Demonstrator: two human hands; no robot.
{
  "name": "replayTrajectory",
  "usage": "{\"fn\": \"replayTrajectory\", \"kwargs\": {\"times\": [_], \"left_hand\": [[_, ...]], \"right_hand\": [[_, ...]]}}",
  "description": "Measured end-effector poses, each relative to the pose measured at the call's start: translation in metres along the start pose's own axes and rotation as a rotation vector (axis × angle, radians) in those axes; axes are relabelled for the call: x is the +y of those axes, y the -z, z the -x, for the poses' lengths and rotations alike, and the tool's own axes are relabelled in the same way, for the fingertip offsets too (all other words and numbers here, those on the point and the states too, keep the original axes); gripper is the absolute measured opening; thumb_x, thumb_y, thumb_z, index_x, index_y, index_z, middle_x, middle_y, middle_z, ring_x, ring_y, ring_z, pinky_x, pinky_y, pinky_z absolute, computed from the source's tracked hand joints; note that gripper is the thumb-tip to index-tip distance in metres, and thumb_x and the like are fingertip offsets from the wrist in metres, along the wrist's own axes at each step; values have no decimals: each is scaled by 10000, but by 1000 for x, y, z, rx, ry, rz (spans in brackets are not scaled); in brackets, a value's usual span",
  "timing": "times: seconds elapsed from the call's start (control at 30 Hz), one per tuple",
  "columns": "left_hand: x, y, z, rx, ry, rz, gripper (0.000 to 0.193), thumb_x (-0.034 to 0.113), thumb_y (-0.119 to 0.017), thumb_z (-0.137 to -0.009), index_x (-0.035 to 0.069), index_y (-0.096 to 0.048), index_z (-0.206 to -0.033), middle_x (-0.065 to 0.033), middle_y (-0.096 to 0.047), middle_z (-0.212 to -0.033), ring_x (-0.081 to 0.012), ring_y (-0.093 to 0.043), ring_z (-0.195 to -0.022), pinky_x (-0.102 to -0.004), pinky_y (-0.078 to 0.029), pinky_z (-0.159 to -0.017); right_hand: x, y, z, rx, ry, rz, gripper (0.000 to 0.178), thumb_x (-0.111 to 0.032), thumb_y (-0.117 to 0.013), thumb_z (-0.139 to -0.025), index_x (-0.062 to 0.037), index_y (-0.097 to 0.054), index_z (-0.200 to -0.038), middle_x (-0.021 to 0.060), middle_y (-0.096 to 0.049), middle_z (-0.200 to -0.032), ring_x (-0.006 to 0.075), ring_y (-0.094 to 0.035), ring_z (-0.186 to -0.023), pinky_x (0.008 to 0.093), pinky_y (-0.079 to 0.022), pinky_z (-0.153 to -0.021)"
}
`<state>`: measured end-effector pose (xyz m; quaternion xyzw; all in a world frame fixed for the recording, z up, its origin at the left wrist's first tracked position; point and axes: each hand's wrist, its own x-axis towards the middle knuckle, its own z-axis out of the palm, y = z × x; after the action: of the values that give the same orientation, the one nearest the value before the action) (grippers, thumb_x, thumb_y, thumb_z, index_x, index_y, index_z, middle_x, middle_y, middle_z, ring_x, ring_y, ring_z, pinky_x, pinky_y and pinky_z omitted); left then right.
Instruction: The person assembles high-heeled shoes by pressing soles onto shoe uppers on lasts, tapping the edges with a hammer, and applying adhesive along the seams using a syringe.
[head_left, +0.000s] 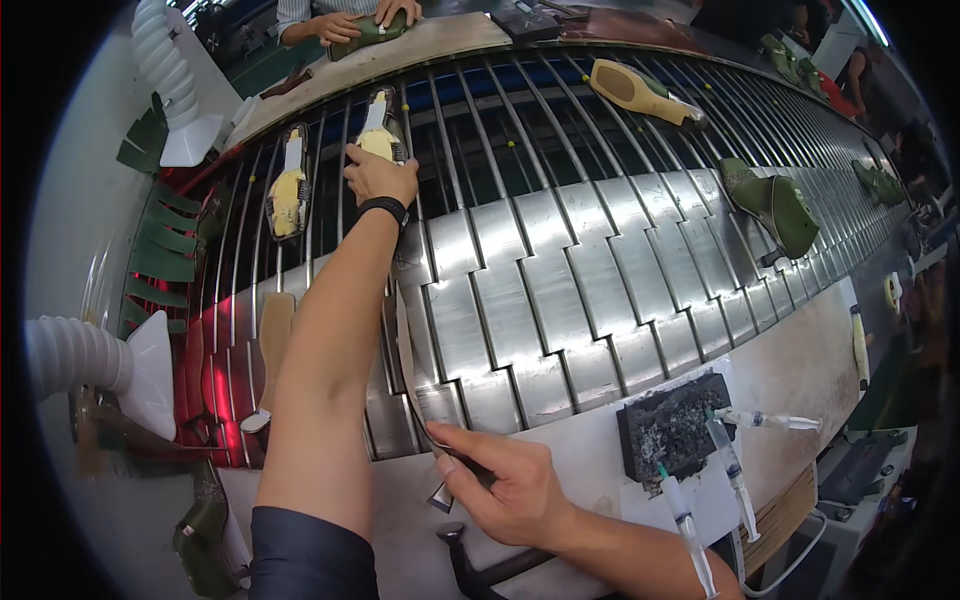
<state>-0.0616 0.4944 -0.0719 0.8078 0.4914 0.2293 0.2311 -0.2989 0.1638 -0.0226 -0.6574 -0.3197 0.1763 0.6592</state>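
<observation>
My left hand (378, 176) reaches far out over the rod conveyor (600, 130) and grips the near end of an upturned shoe (381, 128) whose sole is coated yellow. A black band sits on that wrist. A second yellow-coated upturned shoe (288, 186) lies just to its left. My right hand (500, 485) rests on the near work surface, fingers closed on a long thin metal tool (412, 380) that points up across the steel slats (560, 300).
A tan-soled shoe (642, 92) and a green shoe (775, 205) ride the conveyor at the right. Another person's hands (350, 22) hold a green shoe at the far side. A black block (672, 425) with syringes (735, 470), a white hose (75, 355) and a tan insole (275, 330) lie near.
</observation>
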Motion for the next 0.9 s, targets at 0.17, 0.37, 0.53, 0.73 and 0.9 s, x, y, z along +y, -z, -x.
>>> {"fn": "replayTrajectory", "kwargs": {"times": [0.17,0.37,0.53,0.73,0.9], "left_hand": [[-70,89,52,-73,-225,135,1136,279,-916,-760,-60,-246,-1612,-357,-532,-1436,-480,-554,-1339,-474,-462,-1139],[-203,266,239,-111,-566,327,1058,129,-892,-745,-34,-301,-1607,-236,-526,-1435,-383,-554,-1316,-442,-446,-1130],[-298,409,397,67,-686,-236,1085,92,-942,-677,-1,-374,-1596,-234,-551,-1350,-449,-605,-1179,-489,-520,-1005],[-358,448,460,-122,-204,251,681,-16,-861,-825,-45,-545,-1428,-167,-685,-1258,-239,-694,-1143,-365,-576,-950],[-348,478,462,-44,-128,578,388,-53,-835,-861,-39,-636,-1194,-92,-749,-1069,-139,-719,-966,-305,-582,-885]], "right_hand": [[-4,-5,4,-38,-159,-61,383,-101,-670,-996,15,-681,-1361,154,-745,-859,169,-700,-744,328,-568,-711],[10,4,1,-2,-294,-342,463,-41,-535,-1059,-46,-567,-1520,149,-743,-1194,182,-755,-927,310,-631,-820],[-56,-12,21,107,-360,-574,403,-100,-439,-1103,-63,-609,-1466,165,-713,-1239,298,-780,-1015,380,-666,-803],[-54,-118,134,171,-347,-795,368,-94,-408,-1136,27,-495,-1473,178,-688,-1241,289,-720,-1142,414,-612,-972],[-20,-109,171,-10,-6,-145,332,-34,-495,-1103,93,-585,-1397,165,-727,-1210,170,-703,-1089,289,-556,-936]]}}
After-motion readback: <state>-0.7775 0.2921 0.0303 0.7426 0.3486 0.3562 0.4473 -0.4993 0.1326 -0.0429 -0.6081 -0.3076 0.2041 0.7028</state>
